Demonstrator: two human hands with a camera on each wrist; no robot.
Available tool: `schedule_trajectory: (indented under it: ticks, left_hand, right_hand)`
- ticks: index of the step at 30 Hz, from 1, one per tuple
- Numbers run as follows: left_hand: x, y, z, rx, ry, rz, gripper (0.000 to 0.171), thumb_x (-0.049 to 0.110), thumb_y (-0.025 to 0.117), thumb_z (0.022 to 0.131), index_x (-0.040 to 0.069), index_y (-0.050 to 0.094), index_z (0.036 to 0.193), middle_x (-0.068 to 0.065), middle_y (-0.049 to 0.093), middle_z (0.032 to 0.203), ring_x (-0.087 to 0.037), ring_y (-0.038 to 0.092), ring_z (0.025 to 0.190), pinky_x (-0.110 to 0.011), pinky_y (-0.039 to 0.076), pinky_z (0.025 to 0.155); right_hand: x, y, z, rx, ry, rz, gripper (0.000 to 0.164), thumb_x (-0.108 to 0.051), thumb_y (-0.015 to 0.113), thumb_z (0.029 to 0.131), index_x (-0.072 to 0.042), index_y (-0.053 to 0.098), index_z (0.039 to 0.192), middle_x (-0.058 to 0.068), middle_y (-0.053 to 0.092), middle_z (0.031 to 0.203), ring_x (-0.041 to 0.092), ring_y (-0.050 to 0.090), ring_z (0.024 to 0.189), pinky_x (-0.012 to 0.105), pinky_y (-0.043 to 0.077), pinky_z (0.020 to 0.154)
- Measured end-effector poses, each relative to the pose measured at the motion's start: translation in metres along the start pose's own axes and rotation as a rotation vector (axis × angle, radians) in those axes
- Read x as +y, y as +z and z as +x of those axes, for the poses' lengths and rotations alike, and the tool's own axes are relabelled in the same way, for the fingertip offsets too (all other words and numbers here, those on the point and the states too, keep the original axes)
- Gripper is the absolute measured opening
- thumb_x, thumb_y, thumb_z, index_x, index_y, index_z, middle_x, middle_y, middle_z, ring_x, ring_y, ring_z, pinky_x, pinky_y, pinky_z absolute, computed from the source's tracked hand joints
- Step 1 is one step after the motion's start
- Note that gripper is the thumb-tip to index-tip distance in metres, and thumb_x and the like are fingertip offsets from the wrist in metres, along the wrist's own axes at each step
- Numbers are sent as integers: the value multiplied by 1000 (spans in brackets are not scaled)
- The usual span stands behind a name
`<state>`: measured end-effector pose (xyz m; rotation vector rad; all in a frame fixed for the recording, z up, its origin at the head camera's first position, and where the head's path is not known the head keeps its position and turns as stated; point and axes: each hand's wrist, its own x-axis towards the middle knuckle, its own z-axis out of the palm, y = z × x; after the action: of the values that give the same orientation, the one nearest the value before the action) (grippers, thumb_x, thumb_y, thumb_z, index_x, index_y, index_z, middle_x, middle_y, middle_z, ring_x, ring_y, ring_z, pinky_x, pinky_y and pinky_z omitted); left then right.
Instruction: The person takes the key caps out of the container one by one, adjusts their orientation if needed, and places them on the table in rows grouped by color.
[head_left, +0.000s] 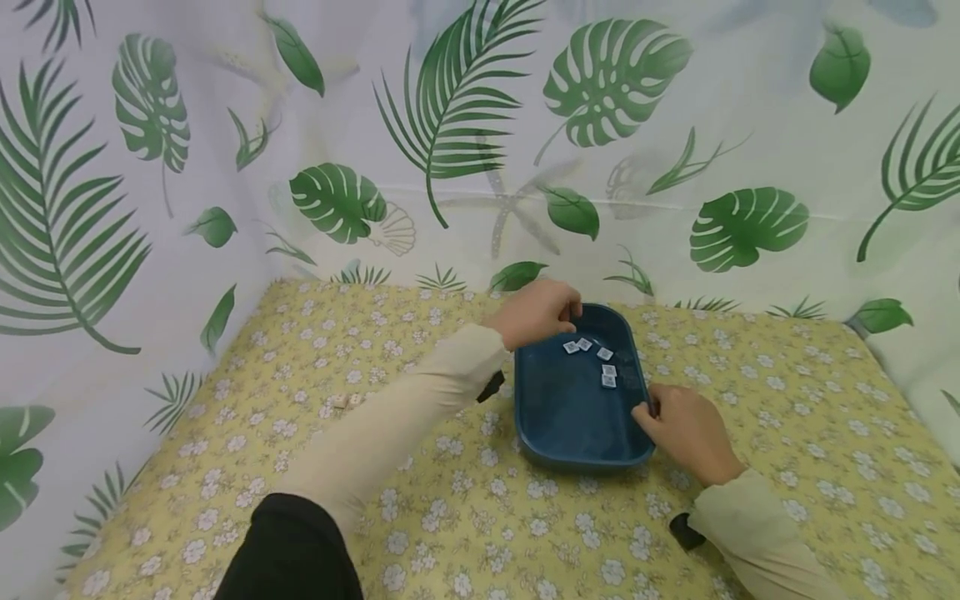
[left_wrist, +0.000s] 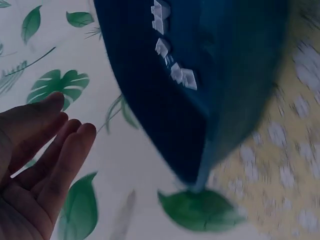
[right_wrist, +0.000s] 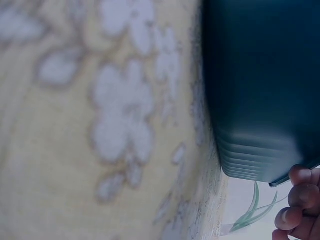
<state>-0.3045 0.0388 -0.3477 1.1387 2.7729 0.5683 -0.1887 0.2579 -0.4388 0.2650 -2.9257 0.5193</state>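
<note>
A dark blue rectangular plastic bin (head_left: 577, 425) stands on the flowered cloth. Inside it, along the right and far part, lie several small white blocks (head_left: 604, 354) with printed square codes on top; the left wrist view shows these blocks (left_wrist: 161, 47) from the side. My left hand (head_left: 538, 312) hovers over the bin's far left corner. Its fingers (left_wrist: 75, 150) bend slightly, with nothing between them. At the right long side, my right hand (head_left: 690, 425) grips the rim, thumb on the inner side. Its fingertips (right_wrist: 302, 195) are right at the bin's edge in the right wrist view.
A pair of small pale blocks (head_left: 354, 400) lies on the yellow flowered cloth (head_left: 465, 517) left of the bin, partly beside my left sleeve. A white curtain with green leaf prints (head_left: 480, 108) hangs close behind the bin and along the left side.
</note>
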Motion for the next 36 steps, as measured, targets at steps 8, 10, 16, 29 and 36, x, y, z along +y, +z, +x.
schedule_trajectory:
  ticks: [8, 10, 16, 29, 36]
  left_hand:
    - [-2, 44, 55, -21, -232, 57, 15, 23, 74, 82, 10, 73, 88, -2, 72, 89, -13, 66, 80, -22, 52, 70]
    - [-6, 55, 63, -46, -338, 44, 17, 25, 77, 79, 11, 72, 88, 0, 72, 89, -14, 66, 78, -23, 53, 67]
    - [-15, 82, 79, -73, -573, -36, 36, 21, 77, 78, 17, 67, 112, 0, 69, 109, -17, 66, 93, -29, 55, 71]
    - [-28, 105, 77, 3, -515, -164, 13, 6, 69, 83, 13, 76, 92, -1, 72, 100, -17, 67, 89, -27, 55, 69]
    - [-31, 105, 75, -12, -471, -310, 24, -2, 77, 73, 10, 77, 94, -5, 71, 105, -20, 64, 99, -27, 56, 75]
  right_hand:
    - [2, 0, -1, -11, 4, 3, 31, -14, 53, 89, -13, 42, 60, 0, 34, 48, 13, 29, 41, 25, 23, 43]
    - [2, 0, -1, -9, 5, 3, 31, -14, 54, 88, -13, 42, 59, -1, 34, 48, 12, 29, 41, 25, 23, 44]
    - [3, 1, -2, 3, 1, 4, 32, -13, 53, 88, -13, 41, 59, -1, 33, 48, 12, 28, 42, 24, 22, 44]
    - [2, -1, 0, 20, -1, 2, 30, -13, 51, 87, -13, 40, 59, -1, 33, 49, 12, 28, 42, 24, 22, 44]
    - [1, -1, -1, 17, 3, -5, 31, -13, 52, 87, -13, 40, 58, -1, 33, 49, 13, 29, 42, 24, 22, 44]
